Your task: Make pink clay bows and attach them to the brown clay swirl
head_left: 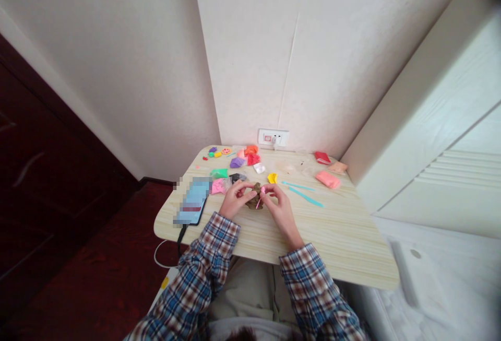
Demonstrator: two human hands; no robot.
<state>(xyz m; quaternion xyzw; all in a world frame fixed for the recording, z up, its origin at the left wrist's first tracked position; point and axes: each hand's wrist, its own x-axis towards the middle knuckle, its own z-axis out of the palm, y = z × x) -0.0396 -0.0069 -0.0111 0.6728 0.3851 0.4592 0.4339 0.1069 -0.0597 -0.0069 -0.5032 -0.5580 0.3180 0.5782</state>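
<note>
A brown modelling-clay figure [255, 203] stands on the table near its middle, between my two hands. My left hand [236, 198] grips the figure from the left, thumb and fingers closed on it. On the other side, my right hand [277, 204] pinches a small piece of pink clay [263, 190] against the figure's right side. A thin pink strip [258, 203] hangs down the front of the brown clay. The fingers hide part of the figure, so its exact shape is hard to make out.
Clay packets in several colours, such as a yellow one [272, 178] and a salmon one [327, 179], lie around. Two turquoise tools [306, 196] rest to the right. A phone [198, 201] with a cable lies left on the wooden table [332, 247]. Behind is a wall socket [273, 137].
</note>
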